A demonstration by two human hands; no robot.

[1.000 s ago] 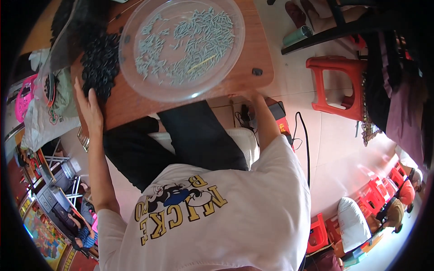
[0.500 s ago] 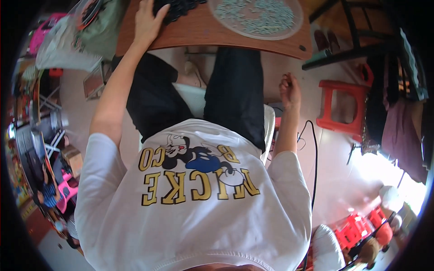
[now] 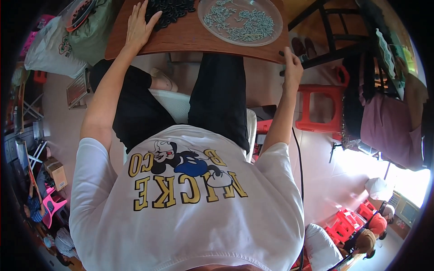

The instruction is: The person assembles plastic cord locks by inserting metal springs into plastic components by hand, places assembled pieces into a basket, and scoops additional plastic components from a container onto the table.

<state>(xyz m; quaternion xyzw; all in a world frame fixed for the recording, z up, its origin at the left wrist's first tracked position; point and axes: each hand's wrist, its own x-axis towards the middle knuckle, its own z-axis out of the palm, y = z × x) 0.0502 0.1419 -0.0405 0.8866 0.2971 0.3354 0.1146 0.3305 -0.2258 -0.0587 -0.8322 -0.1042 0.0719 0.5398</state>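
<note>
**Hands at the two edges of the worktop**

The left hand [image 3: 139,25] lies flat with spread fingers on the wooden worktop [image 3: 190,36], touching the near edge of a pile of black rings [image 3: 174,9]. The right hand [image 3: 292,67] is curled around the worktop's right near corner, well apart from the left. Between them, farther away, stands a clear round tray [image 3: 242,20] with small pale green pieces.

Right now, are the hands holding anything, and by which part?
Left hand lies flat on the brown wooden table, beside a pile of black rings. Right hand is by the table's edge; any hold is unclear.
</note>
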